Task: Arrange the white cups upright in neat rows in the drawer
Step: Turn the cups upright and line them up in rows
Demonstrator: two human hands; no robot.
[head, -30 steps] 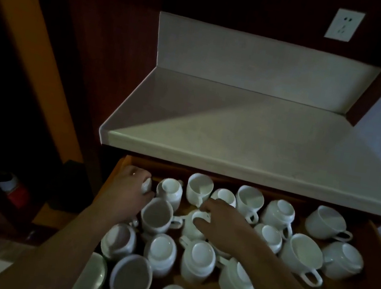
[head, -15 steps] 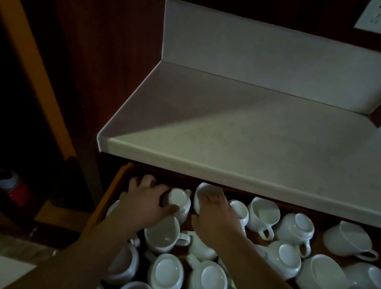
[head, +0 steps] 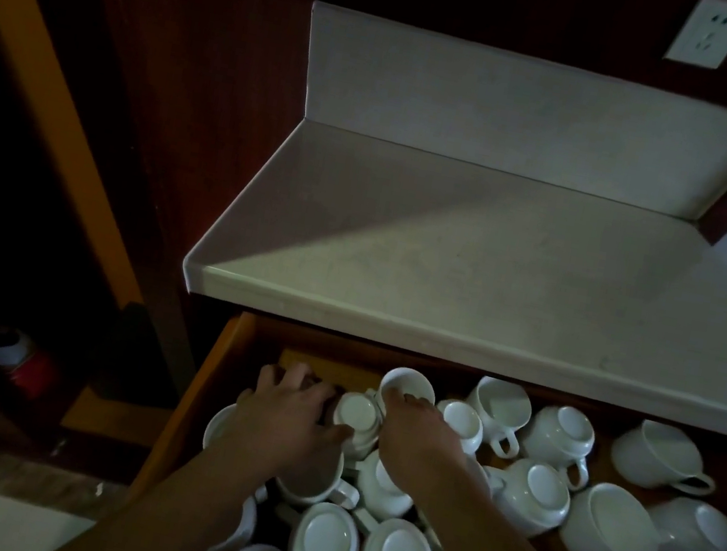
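Standing beside the person, head cam view: both bare arms reach down into the open wooden drawer [head: 197, 396] under the pale countertop [head: 497, 274]. Drawer's crammed w/ white cups [head: 546, 497], all jumbled. Some are mouth-up, plenty bottom-up, a few tipped on their sides; no rows.

Left hand [head: 293, 413] lies at the back-left of the drawer. Its fingers [head: 286, 373] are fairly straight & spread apart toward the back wall, thumb touching the near side of a small upside-down cup [head: 357, 412]. That cup sits snug btwn the two hands.

Right hand [head: 416, 435] is just right of it, fingertips [head: 408, 398] bent down onto the near rim of an upright cup [head: 408, 380] at the back. Thumb's hidden, so can't tell if it's clamped on anything.

Bg: wall socket [head: 708, 32] top right, red-and-white can [head: 21, 360] in the dark shelf to the left.
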